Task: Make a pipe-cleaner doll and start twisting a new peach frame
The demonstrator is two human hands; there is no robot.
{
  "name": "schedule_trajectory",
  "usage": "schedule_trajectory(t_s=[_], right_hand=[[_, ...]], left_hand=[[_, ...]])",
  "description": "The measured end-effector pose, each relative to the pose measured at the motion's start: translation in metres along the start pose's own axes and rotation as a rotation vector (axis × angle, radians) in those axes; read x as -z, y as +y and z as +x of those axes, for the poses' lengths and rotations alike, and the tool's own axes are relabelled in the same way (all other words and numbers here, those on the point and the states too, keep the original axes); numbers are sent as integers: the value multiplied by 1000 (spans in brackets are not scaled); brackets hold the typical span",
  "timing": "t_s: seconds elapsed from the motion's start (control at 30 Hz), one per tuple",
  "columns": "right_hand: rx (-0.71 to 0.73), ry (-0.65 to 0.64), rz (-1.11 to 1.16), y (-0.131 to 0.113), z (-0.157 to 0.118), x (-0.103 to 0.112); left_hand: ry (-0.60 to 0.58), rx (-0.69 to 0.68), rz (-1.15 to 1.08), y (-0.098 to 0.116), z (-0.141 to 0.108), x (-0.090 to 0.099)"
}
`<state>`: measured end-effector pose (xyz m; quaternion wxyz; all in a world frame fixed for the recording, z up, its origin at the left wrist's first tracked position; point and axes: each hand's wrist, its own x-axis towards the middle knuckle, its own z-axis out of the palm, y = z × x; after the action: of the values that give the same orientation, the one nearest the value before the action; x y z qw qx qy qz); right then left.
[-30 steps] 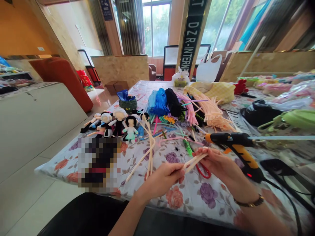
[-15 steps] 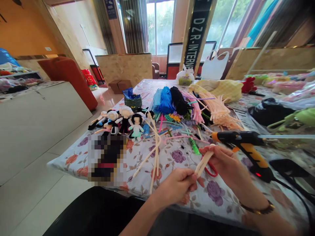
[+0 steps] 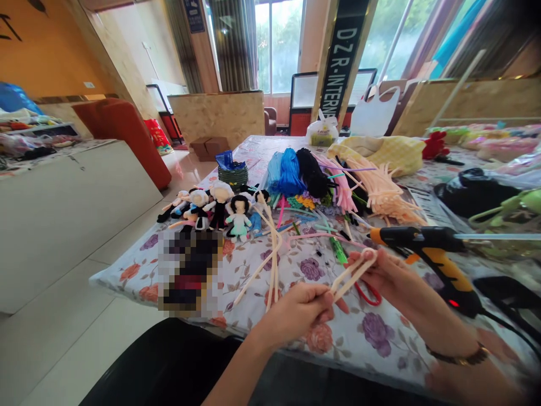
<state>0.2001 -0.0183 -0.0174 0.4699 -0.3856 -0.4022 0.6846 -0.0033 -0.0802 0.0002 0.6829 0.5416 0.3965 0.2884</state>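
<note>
Between my hands is a cream pipe cleaner (image 3: 354, 278) bent into a long narrow loop, two strands running side by side with a gap. My left hand (image 3: 302, 307) pinches its lower end. At the upper, rounded end, my right hand (image 3: 395, 279) grips the bend with thumb and fingers. Red-handled scissors (image 3: 372, 298) lie under the right hand, their blades hidden. Just beyond the fingers is a small green tube (image 3: 338, 250). Several loose cream pipe cleaners (image 3: 274, 259) lie crossed on the tablecloth, left of the hands.
A black and orange glue gun (image 3: 439, 256) rests at right, its red light lit and its cable trailing. Small dolls (image 3: 239, 217) stand at left behind a blurred-out rectangular item (image 3: 192, 273). Blue (image 3: 289, 172), black and peach pipe cleaner bundles (image 3: 386, 192) lie at the back.
The two strands of the held pipe cleaner have spread apart into an open loop; before, they lay close together. Both hands keep their grip. The view has shifted slightly.
</note>
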Motion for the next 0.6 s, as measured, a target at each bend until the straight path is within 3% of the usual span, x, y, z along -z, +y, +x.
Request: schedule_trajectory(t_s=[0.13, 0.4, 0.6], right_hand=[[5, -22, 28, 2, 2, 5], [34, 35, 22, -7, -5, -8], [6, -55, -152, -12, -8, -3]], left_hand=[[-33, 2, 14, -3, 0, 4], [-65, 21, 8, 2, -1, 6], [-47, 24, -6, 2, -1, 9]])
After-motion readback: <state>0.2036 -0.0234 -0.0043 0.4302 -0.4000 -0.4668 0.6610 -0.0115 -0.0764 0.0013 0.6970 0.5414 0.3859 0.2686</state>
